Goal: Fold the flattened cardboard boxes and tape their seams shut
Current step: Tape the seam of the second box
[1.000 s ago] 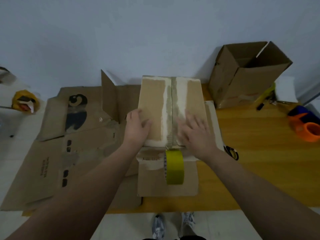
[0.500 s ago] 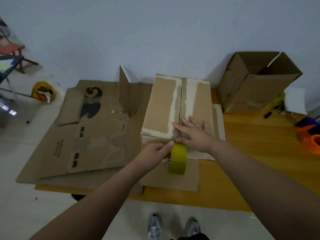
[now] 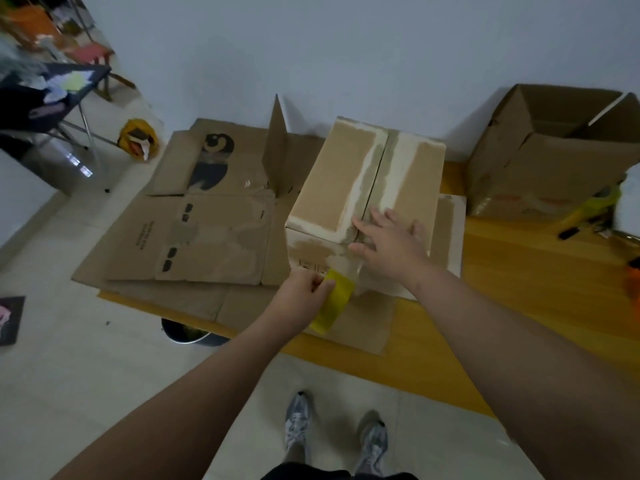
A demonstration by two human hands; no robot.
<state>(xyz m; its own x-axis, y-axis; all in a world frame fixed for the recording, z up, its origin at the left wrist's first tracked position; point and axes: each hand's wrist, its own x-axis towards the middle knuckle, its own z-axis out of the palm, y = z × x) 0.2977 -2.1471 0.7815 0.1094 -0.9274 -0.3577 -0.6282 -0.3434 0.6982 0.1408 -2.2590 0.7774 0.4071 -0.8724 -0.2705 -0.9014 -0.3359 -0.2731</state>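
Observation:
A folded cardboard box [image 3: 332, 178] stands on the wooden table [image 3: 519, 289], its top flaps closed and clear tape running along the centre seam. My right hand [image 3: 388, 242] lies flat with spread fingers on the near end of that seam, pressing the tape at the box's front edge. My left hand [image 3: 304, 287] grips a yellow tape roll [image 3: 334, 304] just below the box's front face, and a strip of clear tape runs from the roll up to the seam. Flattened cardboard boxes [image 3: 194, 230] lie stacked to the left.
An open cardboard box [image 3: 554, 161] stands at the back right against the wall. Yellow-handled tools [image 3: 588, 213] lie beside it, and something orange [image 3: 635, 282] is at the right edge. A bin [image 3: 187, 336] sits under the table, a yellow bag [image 3: 138, 140] on the floor.
My left hand left the box top and took hold of the tape roll, pulling it down from the front edge. My right hand slid to the seam's near end. The view swung left.

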